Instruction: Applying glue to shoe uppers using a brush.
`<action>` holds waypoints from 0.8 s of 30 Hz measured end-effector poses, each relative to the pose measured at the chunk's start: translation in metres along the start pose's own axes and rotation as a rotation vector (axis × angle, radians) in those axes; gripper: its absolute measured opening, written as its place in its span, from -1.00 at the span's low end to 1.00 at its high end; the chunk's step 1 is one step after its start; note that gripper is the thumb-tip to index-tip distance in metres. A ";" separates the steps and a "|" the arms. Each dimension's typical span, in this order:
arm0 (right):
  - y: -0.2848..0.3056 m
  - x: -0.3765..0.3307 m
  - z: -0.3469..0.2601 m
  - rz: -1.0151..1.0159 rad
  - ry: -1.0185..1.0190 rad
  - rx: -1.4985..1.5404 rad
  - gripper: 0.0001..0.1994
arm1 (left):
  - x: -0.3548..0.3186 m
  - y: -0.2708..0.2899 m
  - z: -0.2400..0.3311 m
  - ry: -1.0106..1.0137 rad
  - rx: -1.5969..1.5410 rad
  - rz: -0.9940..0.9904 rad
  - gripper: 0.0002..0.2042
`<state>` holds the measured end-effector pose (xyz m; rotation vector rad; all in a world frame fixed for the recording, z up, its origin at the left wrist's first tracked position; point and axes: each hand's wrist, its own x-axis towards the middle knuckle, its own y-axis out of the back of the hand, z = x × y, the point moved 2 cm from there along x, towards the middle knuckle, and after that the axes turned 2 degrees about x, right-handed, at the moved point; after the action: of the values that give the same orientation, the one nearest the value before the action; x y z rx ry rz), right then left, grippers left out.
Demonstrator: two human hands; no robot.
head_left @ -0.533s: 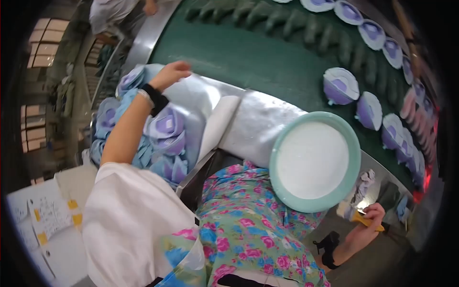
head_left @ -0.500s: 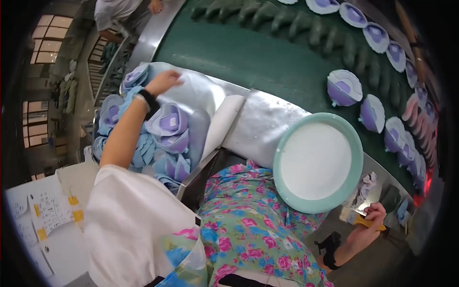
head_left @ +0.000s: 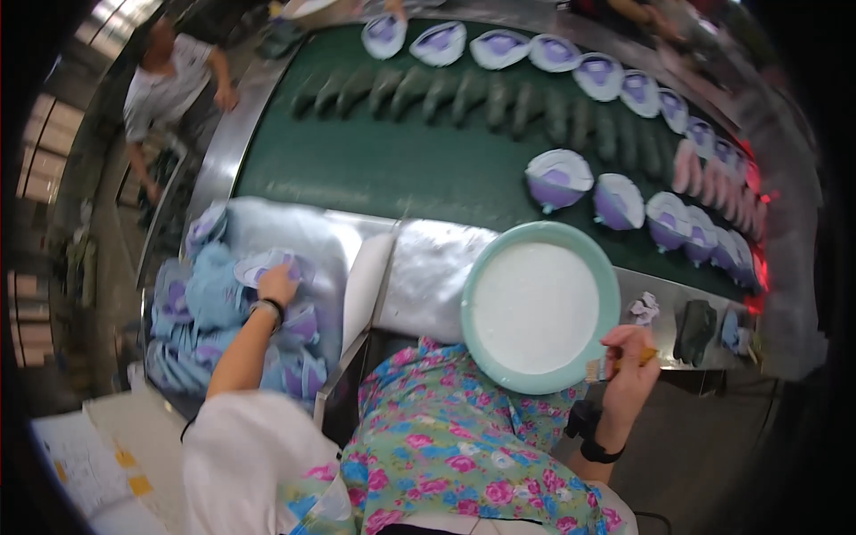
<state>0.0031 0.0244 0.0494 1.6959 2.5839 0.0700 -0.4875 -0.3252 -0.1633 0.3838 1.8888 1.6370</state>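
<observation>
My left hand [head_left: 278, 283] is closed on the edge of a purple and white shoe upper [head_left: 253, 267] at the top of a heap of light blue and purple uppers [head_left: 218, 294] on the metal tray at left. Held in my right hand [head_left: 631, 348] is a brush [head_left: 598, 369] with a yellow handle, its pale bristles beside the rim of a pale green basin [head_left: 473, 312]. White liquid [head_left: 535, 308] lies inside the basin, which stands at the table edge by my floral apron [head_left: 455, 437].
Beyond the table runs a green conveyor belt [head_left: 357, 169] bearing rows of purple and white uppers [head_left: 559, 178], dark curved pieces [head_left: 437, 96] and pink pieces [head_left: 713, 178]. Crumpled paper [head_left: 644, 308] and a dark cloth [head_left: 694, 330] lie at right. A person [head_left: 169, 89] stands at far left.
My left hand has come down from above the heap and taken hold of an upper. My right hand has risen with the brush toward the basin. The view has shifted.
</observation>
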 end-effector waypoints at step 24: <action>-0.045 -0.039 -0.015 -0.687 0.171 -0.149 -0.76 | -0.141 0.151 0.316 -0.737 -1.268 -0.151 -0.26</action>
<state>-0.0237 -0.0292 0.0621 0.7168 3.0329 0.3754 -0.2110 -0.1265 0.0005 0.2127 0.1840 1.8616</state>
